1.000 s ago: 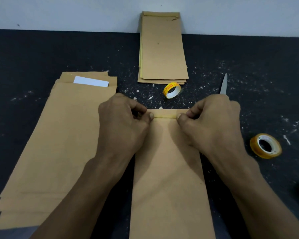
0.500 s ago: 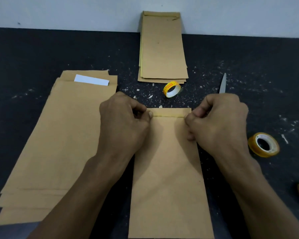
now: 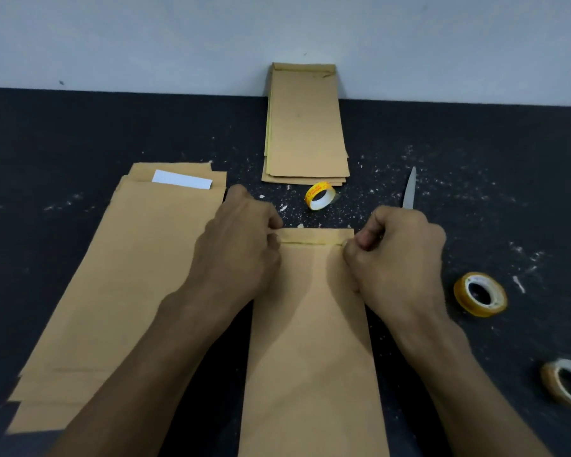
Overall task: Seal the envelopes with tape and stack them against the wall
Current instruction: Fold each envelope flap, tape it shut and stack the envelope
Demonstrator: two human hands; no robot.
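Both hands have slid apart along the folded flap since a second ago, the right hand (image 3: 398, 255) travelling from near the middle to the right corner of the envelope (image 3: 310, 341), while the left hand (image 3: 241, 245) stays at the left corner. Each hand is curled into a loose fist, thumb and fingertips pressing down on the ends of the taped flap at the envelope's far edge. The brown envelope lies flat on the dark surface (image 3: 80, 133), its length running toward the person, between the two forearms. To its left sits a fanned pile of unsealed envelopes (image 3: 112, 275), a white slip (image 3: 182, 183) showing at the top of one. A stack of finished envelopes (image 3: 305, 127) rests farther back, its far end leaning up against the pale wall (image 3: 277, 28). Just in front of that stack lies a small yellow tape roll (image 3: 320, 199). A knife blade (image 3: 409, 192) points away from behind the right hand. Two more tape rolls lie to the right: a yellow roll (image 3: 480, 293) near the wrist and a paler roll (image 3: 567, 382) at the frame's edge
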